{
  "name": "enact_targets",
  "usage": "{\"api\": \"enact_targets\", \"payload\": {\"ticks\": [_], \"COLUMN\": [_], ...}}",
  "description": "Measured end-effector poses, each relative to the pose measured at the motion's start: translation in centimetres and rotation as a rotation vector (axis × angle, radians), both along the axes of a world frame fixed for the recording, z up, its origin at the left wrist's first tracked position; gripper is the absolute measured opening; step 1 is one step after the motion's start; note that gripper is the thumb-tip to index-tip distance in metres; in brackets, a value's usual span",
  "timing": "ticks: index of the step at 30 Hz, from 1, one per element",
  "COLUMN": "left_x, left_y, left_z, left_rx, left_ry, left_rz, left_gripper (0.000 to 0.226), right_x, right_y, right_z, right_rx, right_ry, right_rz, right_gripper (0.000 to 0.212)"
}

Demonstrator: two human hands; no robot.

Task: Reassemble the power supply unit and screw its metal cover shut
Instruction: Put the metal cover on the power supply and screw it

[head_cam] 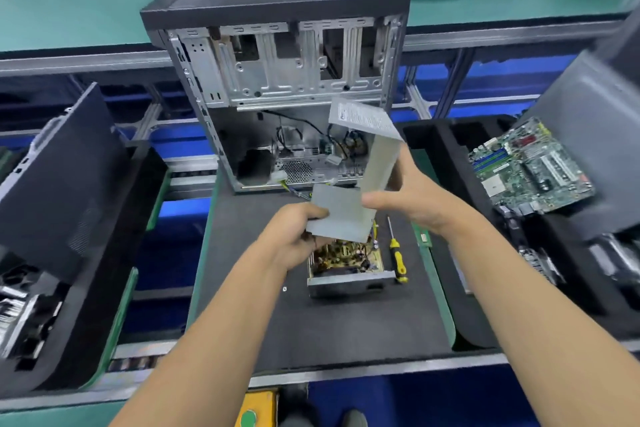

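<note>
— On the left? 
— Dark side panel [65,180] leaning in a foam tray; further in, left hand [294,236] curled round the near left edge of the metal cover [346,208].
— Middle? 
— Cover held tilted in the air above the open power supply [349,267] on the black mat [263,315]; empty computer case [277,80] standing behind.
— Right? 
— Right hand [408,198] clasping the cover's upright side, thumb in front; yellow screwdriver [396,253] lying just beside the power supply; circuit board [530,166] further right.
</note>
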State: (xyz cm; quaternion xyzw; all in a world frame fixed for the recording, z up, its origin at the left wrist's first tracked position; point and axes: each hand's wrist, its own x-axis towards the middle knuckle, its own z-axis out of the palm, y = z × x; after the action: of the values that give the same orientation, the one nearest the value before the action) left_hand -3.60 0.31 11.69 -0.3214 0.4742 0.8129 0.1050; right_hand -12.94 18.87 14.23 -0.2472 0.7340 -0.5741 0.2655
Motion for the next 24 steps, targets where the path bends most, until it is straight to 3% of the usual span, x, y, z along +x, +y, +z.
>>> {"api": "enact_targets", "payload": {"ticks": [8, 16, 19, 24], "left_x": [0.3, 0.4, 0.9, 2.2], "left_y": [2.1, 1.5, -1.1, -5.4], "left_z": [-0.1, -1.2, -2.9, -5.7], "left_rx": [0.266, 0.315, 0.172, -0.148], "left_ry": [-0.033, -0.026, -0.029, -0.038], "left_rz": [0.011, -0.018, 0.075, 0.275], "left_gripper": [0.023, 0.027, 0.046, 0.041], "right_x": [-0.1, -0.6, -1.6, -1.5], "right_y": [2.4, 1.7, 2.4, 1.5], "right_z": [-0.4, 0.3, 1.2, 0.9], "right_rx": [0.058, 0.18, 0.316, 0.722], "right_ry": [-0.12, 0.053, 0.164, 0.458], "right_rz": [0.065, 0.046, 0.052, 0.266], "right_gripper": [0.147, 0.136, 0.14, 0.148]}}
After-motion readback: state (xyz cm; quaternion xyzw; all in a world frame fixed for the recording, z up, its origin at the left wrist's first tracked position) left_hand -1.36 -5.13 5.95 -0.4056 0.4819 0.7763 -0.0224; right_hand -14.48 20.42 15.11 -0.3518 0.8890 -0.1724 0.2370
